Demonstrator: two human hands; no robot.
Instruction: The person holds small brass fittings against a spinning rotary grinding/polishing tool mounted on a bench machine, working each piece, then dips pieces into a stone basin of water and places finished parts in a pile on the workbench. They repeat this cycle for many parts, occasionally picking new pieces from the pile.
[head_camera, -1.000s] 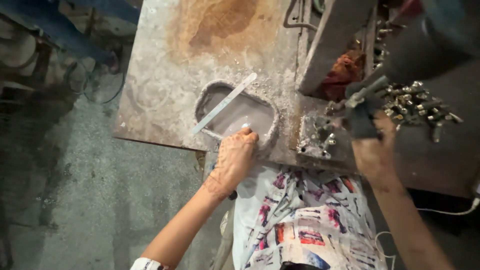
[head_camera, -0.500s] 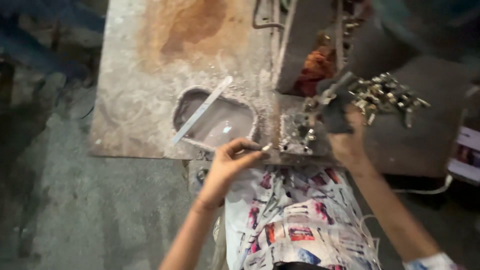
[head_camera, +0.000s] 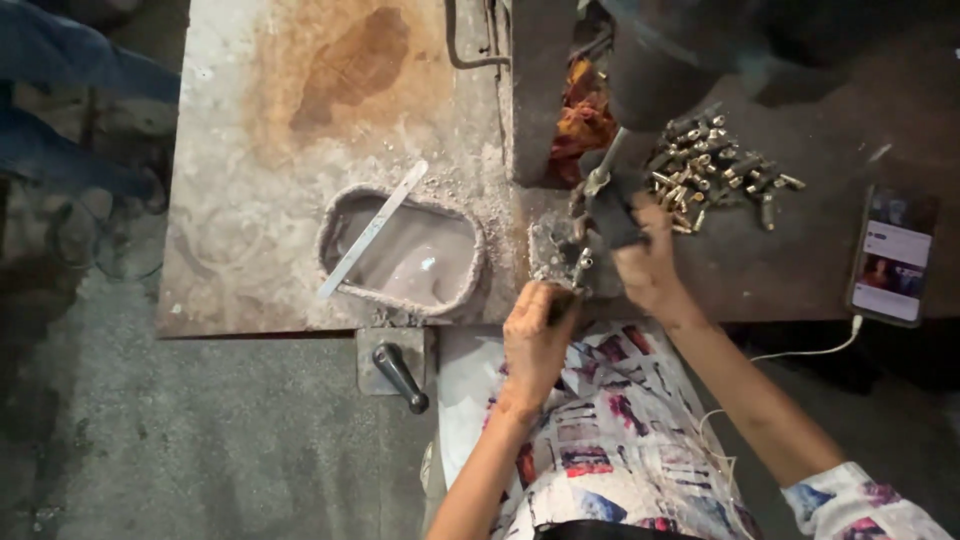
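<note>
My left hand (head_camera: 537, 338) is closed at the near edge of the metal bench, its fingertips pinching a small part at the crusted metal fixture (head_camera: 560, 248); the part itself is mostly hidden by the fingers. My right hand (head_camera: 645, 258) grips a dark lever handle (head_camera: 610, 205) that reaches up to the machine body (head_camera: 660, 70). A heap of small brass parts (head_camera: 712, 172) lies just right of the lever.
An oval tray of milky liquid (head_camera: 405, 255) with a flat metal strip (head_camera: 372, 230) across it sits left of the fixture. A rusty stain marks the bench top (head_camera: 350, 70). A black crank handle (head_camera: 400, 372) hangs below the edge. A lit phone (head_camera: 893, 255) with cable lies at right.
My left hand has moved right, from the oval tray to the fixture. My right hand stays on the lever. The camera view has shifted.
</note>
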